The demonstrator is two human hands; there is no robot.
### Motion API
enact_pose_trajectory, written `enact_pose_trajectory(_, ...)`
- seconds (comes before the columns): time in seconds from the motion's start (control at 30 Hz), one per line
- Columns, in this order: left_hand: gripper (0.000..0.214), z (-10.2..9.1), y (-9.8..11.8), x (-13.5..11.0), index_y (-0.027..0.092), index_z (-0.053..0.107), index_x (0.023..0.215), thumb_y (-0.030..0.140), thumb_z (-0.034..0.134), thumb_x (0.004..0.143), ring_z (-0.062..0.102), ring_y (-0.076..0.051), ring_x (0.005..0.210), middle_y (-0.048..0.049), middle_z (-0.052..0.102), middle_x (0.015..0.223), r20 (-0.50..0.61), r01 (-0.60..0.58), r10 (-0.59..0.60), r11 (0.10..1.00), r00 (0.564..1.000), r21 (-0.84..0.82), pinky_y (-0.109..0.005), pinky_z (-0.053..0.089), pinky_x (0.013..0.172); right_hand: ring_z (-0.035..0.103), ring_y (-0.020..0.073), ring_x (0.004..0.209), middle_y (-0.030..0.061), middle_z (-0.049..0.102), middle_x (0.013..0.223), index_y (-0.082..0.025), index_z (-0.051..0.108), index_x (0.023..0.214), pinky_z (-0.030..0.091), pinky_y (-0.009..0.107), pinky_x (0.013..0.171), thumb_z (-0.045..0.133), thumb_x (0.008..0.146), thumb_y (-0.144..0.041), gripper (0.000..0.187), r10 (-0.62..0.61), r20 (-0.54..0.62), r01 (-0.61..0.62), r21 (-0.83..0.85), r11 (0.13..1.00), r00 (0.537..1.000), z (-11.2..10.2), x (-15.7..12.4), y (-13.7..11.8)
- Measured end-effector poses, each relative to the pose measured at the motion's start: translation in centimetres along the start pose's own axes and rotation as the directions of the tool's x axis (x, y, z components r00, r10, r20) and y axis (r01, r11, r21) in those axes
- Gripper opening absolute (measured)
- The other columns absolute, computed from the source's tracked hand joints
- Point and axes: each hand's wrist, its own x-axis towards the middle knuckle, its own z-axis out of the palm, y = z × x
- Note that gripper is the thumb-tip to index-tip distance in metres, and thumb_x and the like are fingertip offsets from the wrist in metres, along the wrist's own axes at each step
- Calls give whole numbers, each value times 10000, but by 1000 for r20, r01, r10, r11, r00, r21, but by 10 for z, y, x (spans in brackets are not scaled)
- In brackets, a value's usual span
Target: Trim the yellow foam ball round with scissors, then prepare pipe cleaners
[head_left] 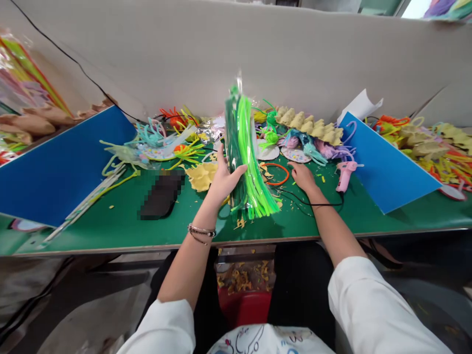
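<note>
My left hand is closed around a clear plastic bag of green pipe cleaners, dark green on one side and bright green on the other. The bag stands nearly upright above the table, my thumb across its front and most fingers behind it. On the table to the right, my right hand reaches forward with its fingers stretched out, holding nothing that I can see. Close to its fingertips lie an orange pipe cleaner ring and a round decorated disc. A pink glue gun stands farther right.
Blue boards flank the green table, a left board and a right board. Egg carton pieces and coloured pipe cleaners line the back. A dark, pixelated object lies left. A black cable crosses my right wrist.
</note>
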Motion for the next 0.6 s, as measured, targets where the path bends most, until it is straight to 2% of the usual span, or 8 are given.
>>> enact_pose_trajectory(0.1,896,3,-16,11,201,45,1516,286,593,811,389,-298,1383,-198,339,1517,-13,-126,134,957,991,263,-481,347,1132,575,277,1121,148,647,1208,-178,587,1278,480,404,937,411,863,-146,452,15,-2,-15,-21,1000,1000,-3,-2,-2)
enact_pose_trajectory(0.2,742,13,-22,15,149,312,1449,283,633,794,254,-431,1434,-239,177,1579,29,-210,237,789,971,578,-606,254,1140,540,280,1178,161,614,1265,-150,577,1289,456,396,973,417,852,-130,466,10,-5,-10,-42,999,1000,-6,-2,-5)
enact_pose_trajectory(0.3,558,20,-15,-3,168,489,1338,315,632,820,201,-449,1449,-215,366,1514,163,-340,357,518,920,785,-662,158,1145,592,262,1082,124,662,1192,-192,599,1260,486,374,907,409,859,-131,448,15,11,-15,-57,998,1000,-7,-2,-7)
enact_pose_trajectory(0.37,479,19,-10,-24,214,537,1304,369,598,854,318,-379,1418,-169,498,1430,433,-544,348,345,831,765,-596,264,1138,607,267,1023,125,677,1144,-210,598,1259,498,378,854,404,869,-142,441,29,10,-28,-68,997,1000,-7,-3,-9)
enact_pose_trajectory(0.43,414,14,-12,-42,245,586,1256,354,600,857,419,-298,1375,-110,551,1400,763,-791,210,200,612,579,-497,321,1143,586,283,1047,146,659,1155,-203,590,1268,491,388,853,400,875,-145,441,36,-2,-36,-77,996,999,-7,-6,-11)
enact_pose_trajectory(0.47,401,10,-15,-48,235,610,1229,335,625,840,427,-291,1374,-107,542,1418,835,-844,133,145,534,516,-489,322,1147,568,289,1072,155,645,1170,-197,589,1266,485,392,863,396,877,-143,438,35,-8,-36,-79,996,999,-7,-7,-12)
enact_pose_trajectory(0.53,358,-2,-23,-52,208,639,1191,260,632,837,452,-277,1362,-112,514,1451,868,-868,25,48,496,495,-486,330,1145,539,294,1099,162,627,1177,-188,604,1233,475,395,878,388,879,-136,418,35,-13,-36,-79,996,999,-8,-12,-12)
enact_pose_trajectory(0.6,346,-14,-28,-48,210,644,1191,153,585,855,455,-266,1365,-112,508,1458,859,-858,8,-35,512,512,-488,342,1137,529,292,1081,155,632,1148,-185,628,1166,469,396,878,387,874,-126,383,39,-14,-40,-76,996,999,-9,-16,-12)
